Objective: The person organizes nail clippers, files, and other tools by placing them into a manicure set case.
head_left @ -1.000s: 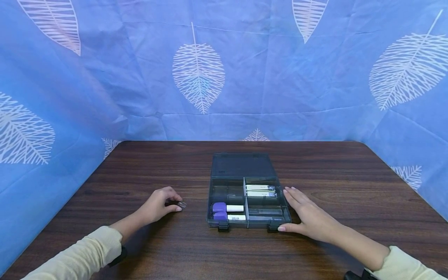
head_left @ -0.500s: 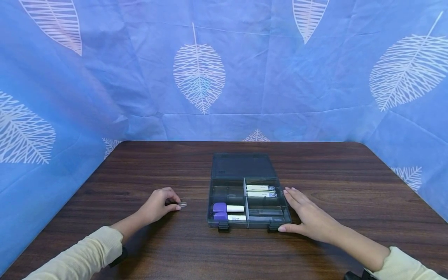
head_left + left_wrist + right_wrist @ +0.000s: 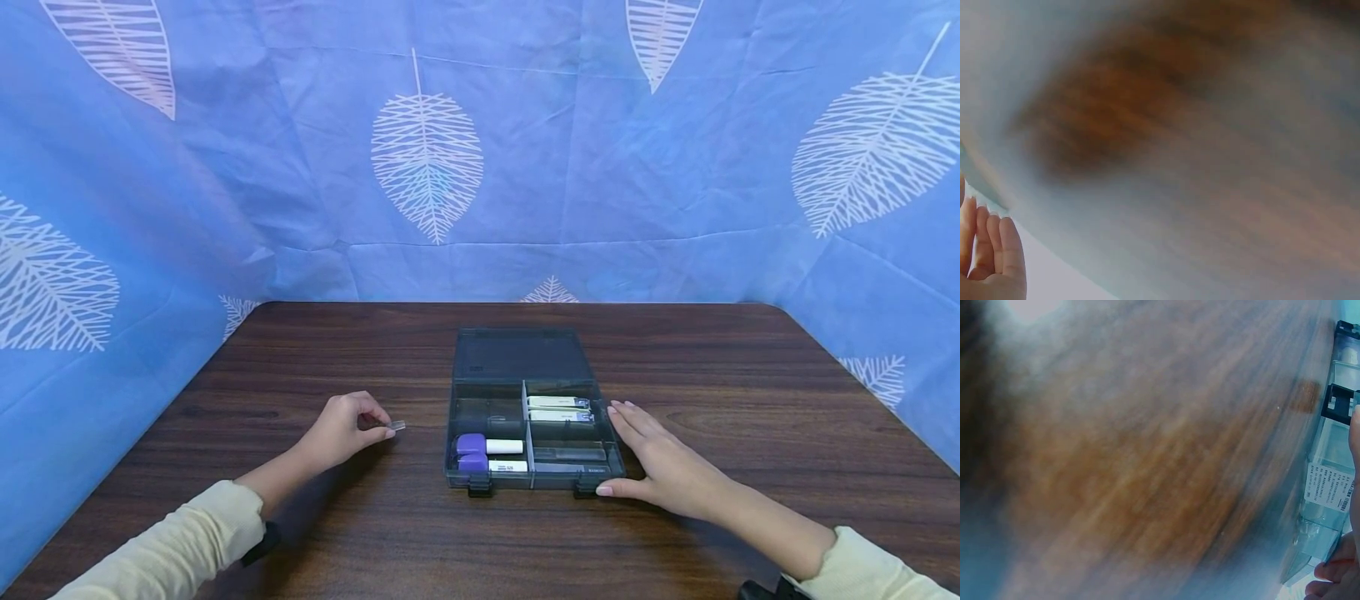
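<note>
Between thumb and fingers my left hand [image 3: 341, 432] pinches a small clear piece [image 3: 398, 425], too small to identify, just over the table left of the box. A dark see-through divided box [image 3: 517, 354] lies with its lid folded back. Two purple nail polish bottles [image 3: 470, 445] with white caps lie in its front left compartment. Two white nail clippers [image 3: 558, 415] are in the back right one, and dark slim items [image 3: 568, 455] lie front right, hard to make out. My right hand [image 3: 663, 467] rests against the box's right side, fingers fairly straight, thumb by the front corner.
The brown wood-grain table [image 3: 360, 533] runs back to a blue curtain [image 3: 510, 192] with white leaf patterns. Two black latches [image 3: 478, 486] stick out at the box's front. A white printed label [image 3: 1329, 486] shows on the box's side in the right wrist view.
My left hand has shifted slightly away from me and to the right, turning the clear piece in its fingers. The right hand and the box stay still.
</note>
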The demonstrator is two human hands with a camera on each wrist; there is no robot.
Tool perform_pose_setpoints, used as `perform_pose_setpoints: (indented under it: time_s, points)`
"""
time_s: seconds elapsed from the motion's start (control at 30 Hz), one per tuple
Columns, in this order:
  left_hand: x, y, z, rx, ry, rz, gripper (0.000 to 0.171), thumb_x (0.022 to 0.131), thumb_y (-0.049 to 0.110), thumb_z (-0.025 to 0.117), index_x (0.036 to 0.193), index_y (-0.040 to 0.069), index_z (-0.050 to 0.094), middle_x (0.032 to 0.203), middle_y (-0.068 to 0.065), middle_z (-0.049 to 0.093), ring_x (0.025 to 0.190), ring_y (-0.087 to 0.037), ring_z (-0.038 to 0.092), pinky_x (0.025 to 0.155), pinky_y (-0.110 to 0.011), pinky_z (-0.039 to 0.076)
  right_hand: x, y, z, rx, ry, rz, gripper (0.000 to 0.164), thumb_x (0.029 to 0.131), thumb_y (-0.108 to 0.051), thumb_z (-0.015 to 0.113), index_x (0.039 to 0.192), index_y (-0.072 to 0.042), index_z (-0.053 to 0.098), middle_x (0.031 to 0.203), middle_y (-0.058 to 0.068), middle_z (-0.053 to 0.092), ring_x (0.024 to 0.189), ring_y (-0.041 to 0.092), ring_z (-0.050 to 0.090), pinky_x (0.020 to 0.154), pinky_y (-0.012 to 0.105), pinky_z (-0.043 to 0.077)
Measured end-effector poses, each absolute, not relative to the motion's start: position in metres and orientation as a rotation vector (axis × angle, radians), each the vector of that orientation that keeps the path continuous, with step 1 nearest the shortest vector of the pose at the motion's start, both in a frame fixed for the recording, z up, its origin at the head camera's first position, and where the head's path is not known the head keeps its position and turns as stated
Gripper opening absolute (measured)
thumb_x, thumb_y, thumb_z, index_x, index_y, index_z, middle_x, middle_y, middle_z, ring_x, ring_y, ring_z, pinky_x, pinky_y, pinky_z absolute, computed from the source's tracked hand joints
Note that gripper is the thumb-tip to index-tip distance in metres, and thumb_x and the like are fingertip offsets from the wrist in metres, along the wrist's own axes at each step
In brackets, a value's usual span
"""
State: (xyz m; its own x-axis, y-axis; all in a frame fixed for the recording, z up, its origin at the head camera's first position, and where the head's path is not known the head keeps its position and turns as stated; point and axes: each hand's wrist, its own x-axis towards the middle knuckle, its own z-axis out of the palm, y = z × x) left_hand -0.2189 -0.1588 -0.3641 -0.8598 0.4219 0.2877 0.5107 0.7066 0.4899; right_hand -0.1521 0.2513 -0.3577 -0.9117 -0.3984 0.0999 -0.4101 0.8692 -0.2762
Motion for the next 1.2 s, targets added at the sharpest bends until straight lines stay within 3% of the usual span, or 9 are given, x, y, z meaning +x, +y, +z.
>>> perform_pose_setpoints:
  time_s: [0.47, 1.2]
  points:
    - [-0.225, -0.140, -0.353, -0.719, -2.672, -0.966, 0.005, 0.077, 0.008, 0.074, 0.081, 0.005, 0.071, 0.080, -0.002, 0.063, 0.072, -0.009, 0.058, 0.065, -0.023, 0.053, -0.154, 0.249, -0.357, 0.669, -2.999, 0.466, 0.100, 0.076, -0.065, 0.059, 0.141, 0.006, 0.031, 0.146, 0.029, 0.028, 0.133, 0.046, 0.028, 0.098, 0.060, 0.036]
    - [-0.241, -0.070, -0.349, -0.726, -2.572, -1.137, 0.006, 0.077, 0.008, 0.074, 0.082, 0.004, 0.073, 0.081, -0.004, 0.064, 0.071, -0.011, 0.060, 0.066, -0.021, 0.053, -0.152, 0.253, -0.357, 0.675, -2.981, 0.464, 0.100, 0.076, -0.063, 0.060, 0.141, 0.007, 0.031, 0.146, 0.029, 0.029, 0.133, 0.046, 0.029, 0.099, 0.060, 0.035]
